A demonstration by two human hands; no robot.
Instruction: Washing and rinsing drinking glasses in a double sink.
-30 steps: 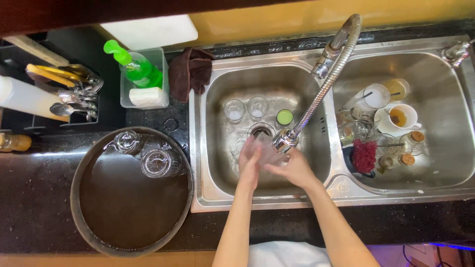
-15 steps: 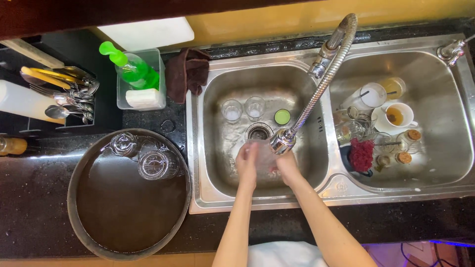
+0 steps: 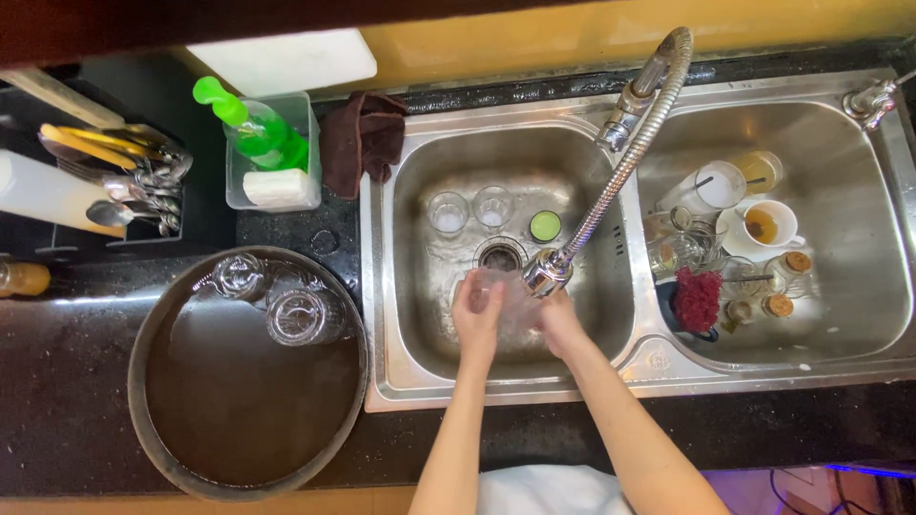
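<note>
Head view. Your left hand (image 3: 477, 315) and right hand (image 3: 558, 319) both curl their fingers around a clear drinking glass (image 3: 510, 300), held under the head of the coiled steel spray faucet (image 3: 548, 272), near the front wall of the left stainless sink basin (image 3: 611, 286). Judged done: three clear glasses (image 3: 277, 300) lie at the back edge of the round dark metal tub (image 3: 153, 420). Judged left: two clear tumblers (image 3: 470, 210) at the basin's back wall, plus the cluttered cups and jars (image 3: 735, 229) filling the right basin (image 3: 887, 286).
</note>
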